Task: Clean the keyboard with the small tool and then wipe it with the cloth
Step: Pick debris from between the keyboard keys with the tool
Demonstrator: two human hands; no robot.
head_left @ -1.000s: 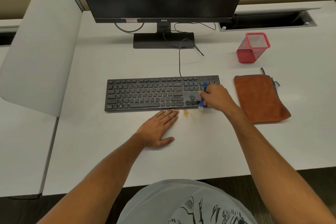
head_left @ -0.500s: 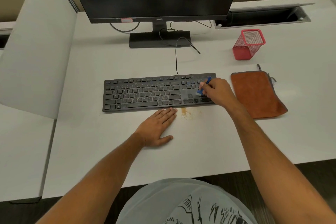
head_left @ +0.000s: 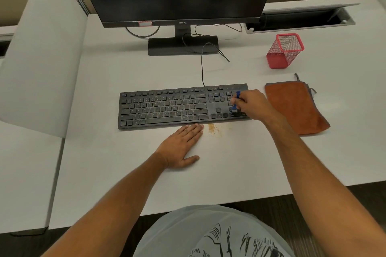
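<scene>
While the right hand (head_left: 251, 105) pinches the small blue brush (head_left: 236, 101) over the number-pad end of the keyboard (head_left: 167, 106), the left hand (head_left: 179, 145) lies flat on the desk (head_left: 125, 162), fingers straight and together, their tips touching the keyboard's near edge. The brush appears light and rigid in the handle; its bristle end, pointing down toward the keys below the fingers, cannot be made out clearly. A grip near the handle's middle, as shown, probably gives the best control for flicking debris from between keys. The keyboard is a flat, black, full-width board, stiff and likely light enough to slide, which the left hand's contact at the front edge would help prevent. Its cable (head_left: 202, 69) runs away from the hands toward the monitor stand (head_left: 182, 45). A scatter of tan crumbs (head_left: 213, 128) lies on the desk just beside the left fingertips, below the right hand. The cloth (head_left: 296, 106), rust-orange with a grey hem, lies flat just beyond the right wrist, touching nothing. It looks soft and limp, best gathered by bunching at an edge. A red mesh cup (head_left: 285, 51) stands farther off, beyond the cloth.
</scene>
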